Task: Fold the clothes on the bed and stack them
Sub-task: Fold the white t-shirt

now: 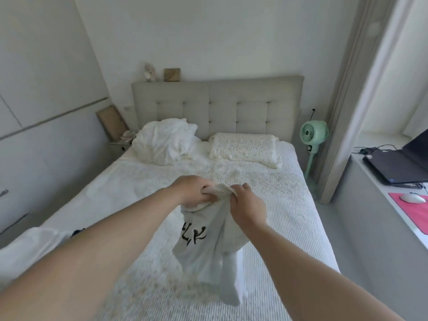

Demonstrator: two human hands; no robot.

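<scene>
A pale grey garment with black printed marks (208, 249) hangs bunched above the middle of the bed (289, 205). My left hand (192, 191) and my right hand (246, 205) both grip its top edge, close together, fingers closed on the fabric. Its lower end droops onto the white textured bedspread. More white cloth (30, 246) lies at the bed's left edge, with a small dark item (77, 232) beside it, mostly hidden by my left arm.
Two pillows (166, 142) (245, 147) lie at the headboard (217, 105). A green fan (313, 135) stands to the right of the bed. A ledge at the right carries a laptop (398, 165), a mouse (413, 197) and a pink mat (414, 216). White cupboards line the left wall.
</scene>
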